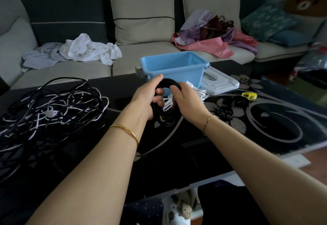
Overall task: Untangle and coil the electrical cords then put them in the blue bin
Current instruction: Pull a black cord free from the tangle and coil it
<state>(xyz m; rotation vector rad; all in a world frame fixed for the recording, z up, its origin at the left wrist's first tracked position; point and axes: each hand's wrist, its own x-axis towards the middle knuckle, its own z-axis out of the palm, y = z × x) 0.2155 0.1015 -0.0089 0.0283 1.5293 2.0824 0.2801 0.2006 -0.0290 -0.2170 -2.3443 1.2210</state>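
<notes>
Across the black coffee table [177,154], left hand [150,97] and right hand [185,100] curl their fingers round a coiled black cord [168,82] just before the blue bin [174,69], a coiled white cord [201,93] lies beside it, and a large tangle of cords [49,107] still waits at the left.

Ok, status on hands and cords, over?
Left hand and right hand both grip the coiled black cord, near side of blue bin. Tangled pile at left. Nothing blocks the bin.

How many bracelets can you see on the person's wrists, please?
2: a gold bangle on the left wrist, and a thin gold chain on the right wrist. None seems hidden.
</notes>
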